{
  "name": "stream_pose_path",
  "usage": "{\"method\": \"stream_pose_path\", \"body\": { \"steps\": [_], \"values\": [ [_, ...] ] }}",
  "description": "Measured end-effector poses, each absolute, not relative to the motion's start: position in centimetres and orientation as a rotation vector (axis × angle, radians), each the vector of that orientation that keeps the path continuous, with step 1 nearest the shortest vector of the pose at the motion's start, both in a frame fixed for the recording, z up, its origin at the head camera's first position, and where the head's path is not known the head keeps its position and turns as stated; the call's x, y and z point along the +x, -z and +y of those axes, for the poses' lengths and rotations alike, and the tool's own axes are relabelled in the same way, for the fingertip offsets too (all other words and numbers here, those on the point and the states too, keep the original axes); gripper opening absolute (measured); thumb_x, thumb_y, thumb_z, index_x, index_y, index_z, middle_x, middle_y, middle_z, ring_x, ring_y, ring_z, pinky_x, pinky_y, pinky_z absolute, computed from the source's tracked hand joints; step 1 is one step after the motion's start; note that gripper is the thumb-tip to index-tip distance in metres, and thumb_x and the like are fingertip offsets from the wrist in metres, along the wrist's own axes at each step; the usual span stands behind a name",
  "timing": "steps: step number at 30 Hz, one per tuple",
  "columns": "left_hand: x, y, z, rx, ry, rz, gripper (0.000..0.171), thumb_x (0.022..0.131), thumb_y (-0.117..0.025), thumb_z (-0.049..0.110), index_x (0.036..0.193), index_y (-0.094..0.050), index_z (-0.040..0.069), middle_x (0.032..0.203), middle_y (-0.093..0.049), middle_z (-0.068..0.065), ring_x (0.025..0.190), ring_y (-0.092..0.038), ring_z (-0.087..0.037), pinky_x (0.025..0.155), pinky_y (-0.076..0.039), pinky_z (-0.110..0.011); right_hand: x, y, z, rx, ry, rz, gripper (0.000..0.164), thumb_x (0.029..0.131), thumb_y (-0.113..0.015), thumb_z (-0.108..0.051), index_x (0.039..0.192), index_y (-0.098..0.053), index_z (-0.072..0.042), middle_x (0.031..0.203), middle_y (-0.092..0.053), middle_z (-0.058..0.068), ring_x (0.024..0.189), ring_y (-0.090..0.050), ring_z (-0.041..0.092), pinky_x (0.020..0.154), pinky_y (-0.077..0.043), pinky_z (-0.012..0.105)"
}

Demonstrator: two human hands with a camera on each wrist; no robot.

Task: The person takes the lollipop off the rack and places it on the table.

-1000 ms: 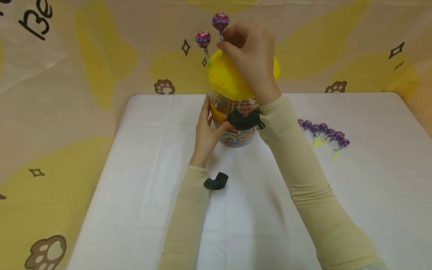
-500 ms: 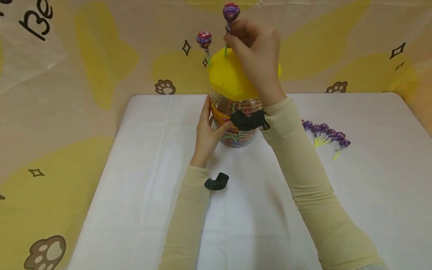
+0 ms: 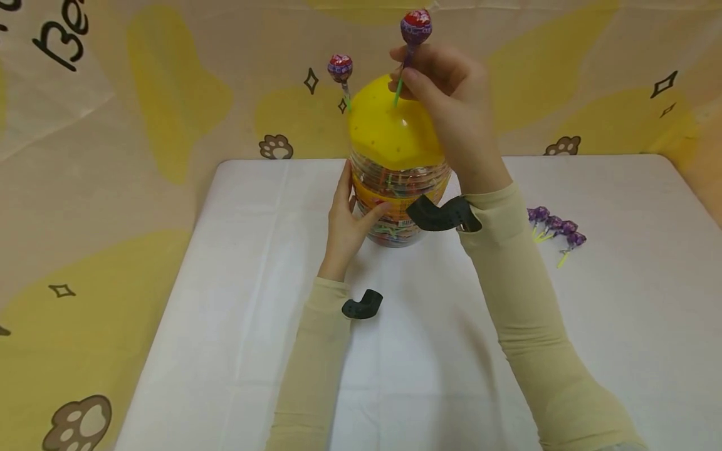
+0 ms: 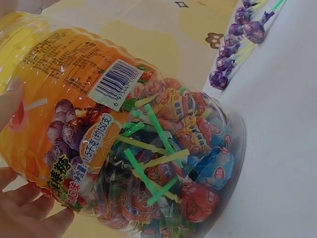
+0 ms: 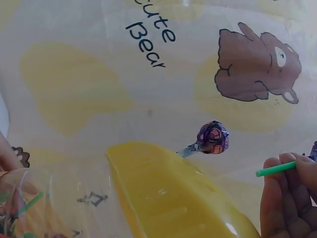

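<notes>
A clear plastic jar (image 3: 429,188) with an orange label (image 4: 84,74) and wrapped lollipops inside stands at the back of the table. My left hand (image 3: 346,228) grips its side, thumb across the label. The domed yellow lid (image 3: 380,128) has small holes. One purple-and-red lollipop (image 3: 340,67) stands in the lid's left side, stick down. My right hand (image 3: 462,109) pinches another lollipop (image 3: 416,27) by its stick, candy end up, over the lid. In the right wrist view the free end of its green stick (image 5: 275,169) is in the air, apart from the lid.
Several purple lollipops (image 3: 554,224) lie in a row on the white table (image 3: 254,313), right of the jar, partly hidden by the right sleeve (image 3: 524,275). A printed cloth backdrop (image 3: 214,62) rises behind the table. Each wrist wears a black band piece (image 3: 363,304).
My right hand has drawn its lollipop up from the top of the lid and moved right and toward me. My left hand stays on the jar; the standing lollipop has not moved.
</notes>
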State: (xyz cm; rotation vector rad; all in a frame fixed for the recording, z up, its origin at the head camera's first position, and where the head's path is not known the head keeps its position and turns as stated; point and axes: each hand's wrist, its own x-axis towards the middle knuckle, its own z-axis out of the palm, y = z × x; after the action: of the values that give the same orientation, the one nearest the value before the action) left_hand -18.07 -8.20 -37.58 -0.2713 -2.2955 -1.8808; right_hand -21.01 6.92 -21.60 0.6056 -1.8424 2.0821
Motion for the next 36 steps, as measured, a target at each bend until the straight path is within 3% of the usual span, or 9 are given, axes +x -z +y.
{"method": "stream_pose_path", "body": {
  "steps": [19, 26, 36],
  "values": [
    [-18.1, 37.5, -8.0, -0.256, 1.891, -2.294, 0.091, 0.085, -0.072, 0.022, 0.153, -0.012, 0.015, 0.156, -0.016, -0.002, 0.141, -0.018, -0.015, 0.113, -0.024, -0.035, -17.3, 23.6, 10.0, 0.618, -2.170, -1.862, 0.015, 0.091, -0.056, 0.005, 0.102, -0.067, 0.006, 0.097, -0.063, 0.017, 0.101, -0.053, 0.031, 0.099, -0.044, 0.035],
    [-18.1, 37.5, -8.1, -0.243, 1.918, -2.293, 0.092, 0.084, -0.073, 0.023, 0.153, -0.012, 0.018, 0.156, -0.015, 0.001, 0.141, -0.017, -0.012, 0.113, -0.023, -0.032, -15.9, 24.8, 11.5, 0.589, -2.199, -1.881, 0.014, 0.090, -0.058, 0.005, 0.100, -0.068, 0.006, 0.105, -0.064, 0.017, 0.095, -0.056, 0.030, 0.092, -0.049, 0.031],
    [-18.4, 37.7, -8.0, -0.253, 1.938, -2.286, 0.093, 0.084, -0.073, 0.016, 0.153, -0.010, 0.016, 0.157, -0.012, -0.003, 0.143, -0.014, -0.016, 0.114, -0.022, -0.035, -14.5, 27.7, 15.0, 0.549, -2.221, -1.960, 0.012, 0.088, -0.060, 0.007, 0.096, -0.068, 0.010, 0.101, -0.067, 0.012, 0.090, -0.061, 0.026, 0.085, -0.052, 0.024]
  ]
}}
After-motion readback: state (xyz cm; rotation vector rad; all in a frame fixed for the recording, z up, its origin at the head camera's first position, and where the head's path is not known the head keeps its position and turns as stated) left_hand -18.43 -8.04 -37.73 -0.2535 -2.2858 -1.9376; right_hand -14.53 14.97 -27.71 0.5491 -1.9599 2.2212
